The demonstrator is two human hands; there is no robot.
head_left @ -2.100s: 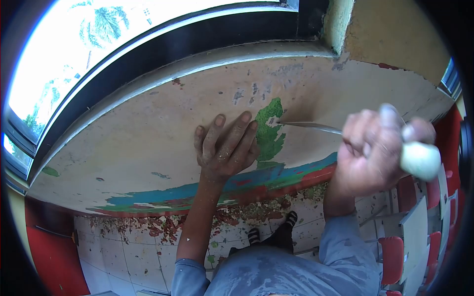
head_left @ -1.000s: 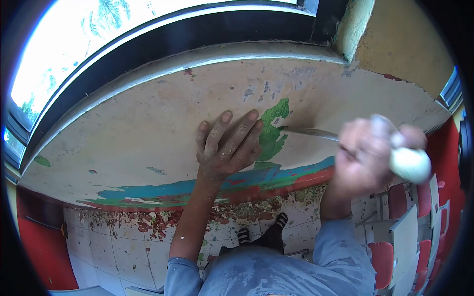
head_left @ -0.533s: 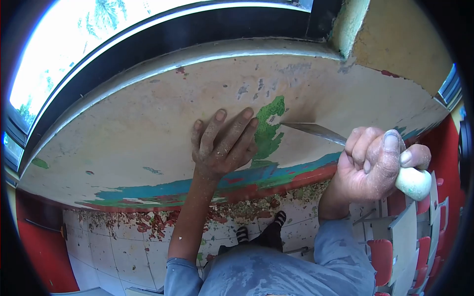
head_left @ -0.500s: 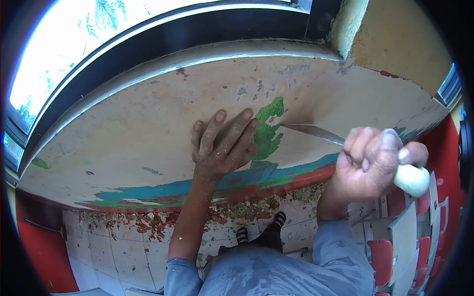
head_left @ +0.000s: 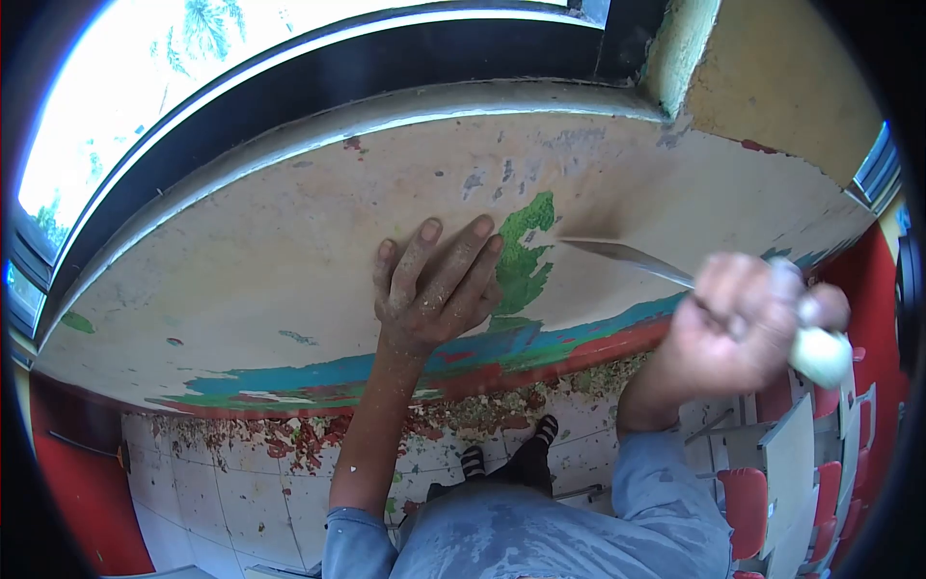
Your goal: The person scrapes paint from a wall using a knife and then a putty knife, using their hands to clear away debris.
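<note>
My left hand (head_left: 439, 280) lies flat on the wall (head_left: 289, 251) with its fingers spread, just left of a patch of green paint (head_left: 524, 275). Dust and flakes cover its fingers. My right hand (head_left: 738, 323) is closed around a paint scraper (head_left: 632, 258), whose pale rounded handle end sticks out below the fist. The scraper's thin metal blade points left, its tip a little right of the green patch. Motion blurs the right hand slightly. Lower on the wall runs a ragged band of blue paint (head_left: 289, 376), with green and red beneath.
Above the wall is a window with a dark frame (head_left: 386, 63) and a ledge (head_left: 434, 101). Paint flakes (head_left: 299, 439) litter the tiled floor (head_left: 227, 492) around my feet. Red chairs with pale desk tops (head_left: 786, 473) stand at the right.
My right hand and the scraper have moved slightly right, drawing the blade tip away from the green patch's edge. The left hand stays in place.
</note>
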